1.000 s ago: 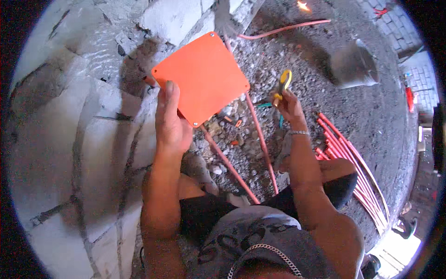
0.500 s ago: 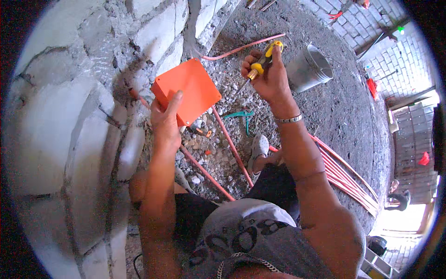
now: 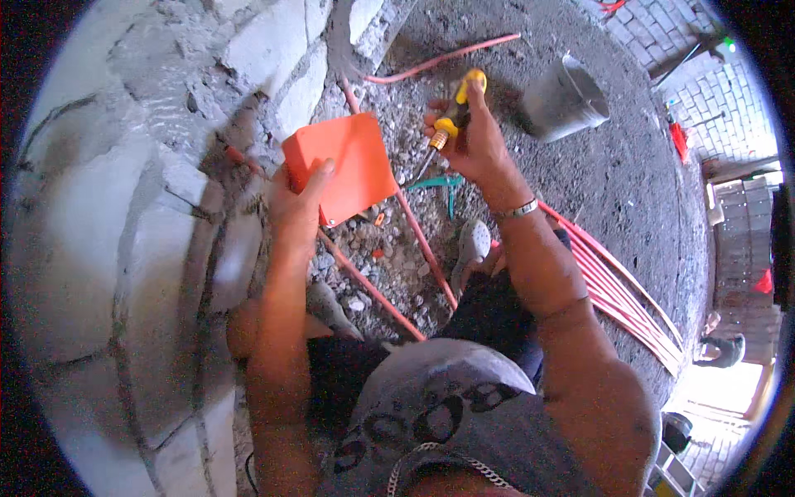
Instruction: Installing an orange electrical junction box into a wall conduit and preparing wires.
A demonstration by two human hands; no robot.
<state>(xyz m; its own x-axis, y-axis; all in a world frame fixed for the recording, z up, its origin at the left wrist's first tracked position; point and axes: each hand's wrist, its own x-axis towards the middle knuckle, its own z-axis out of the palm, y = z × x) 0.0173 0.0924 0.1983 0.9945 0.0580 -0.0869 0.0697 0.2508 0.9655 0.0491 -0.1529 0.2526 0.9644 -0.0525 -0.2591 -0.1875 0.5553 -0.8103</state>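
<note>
An orange square junction box [image 3: 358, 169] with a flat lid is held up in my left hand [image 3: 295, 205], thumb laid over the lid and the other fingers behind it. My right hand [image 3: 479, 147] grips a screwdriver [image 3: 445, 131] with a yellow and black handle. Its thin shaft points down and left, a little to the right of the box, and appears apart from it. Below the screwdriver, a teal pipe cutter [image 3: 450, 184] lies on the gravel. The box's underside is hidden from view.
A rough block wall [image 3: 166, 224] rises close on my left. Orange conduits [image 3: 421, 240] cross the gravel before my feet, and a bundle of pipes [image 3: 617, 290] lies to the right. A grey bucket [image 3: 563, 101] stands beyond my right hand. Another person [image 3: 722, 351] is far right.
The box has tilted and shifted slightly right in my left hand. My right hand has moved a little left with the screwdriver, bringing it nearer the box. The whole view has shifted slightly.
</note>
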